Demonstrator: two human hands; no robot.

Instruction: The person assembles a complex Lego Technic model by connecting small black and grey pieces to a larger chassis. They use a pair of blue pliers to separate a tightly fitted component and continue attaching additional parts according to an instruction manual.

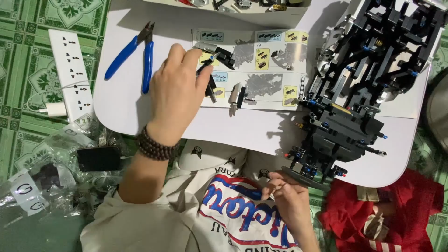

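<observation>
My left hand [176, 91] rests on the white lap table [242, 128], its fingers pinching a small black brick piece [208, 65] over the open instruction booklet [254, 70]. A beaded bracelet [154, 145] circles that wrist. Down by my shirt, my right hand [285, 193] has its fingertips closed on a tiny piece that is too small to make out. It lies just below the front edge of a large black brick-built vehicle model [359, 88], which fills the table's right side. A few loose black and grey parts [235, 95] lie on the booklet.
Blue-handled cutters [140, 53] lie on the table's left part. On the green patterned floor at left are a white power strip [70, 72], a dark phone [99, 158] and clear plastic bags [42, 186]. Red cloth [382, 217] sits at lower right.
</observation>
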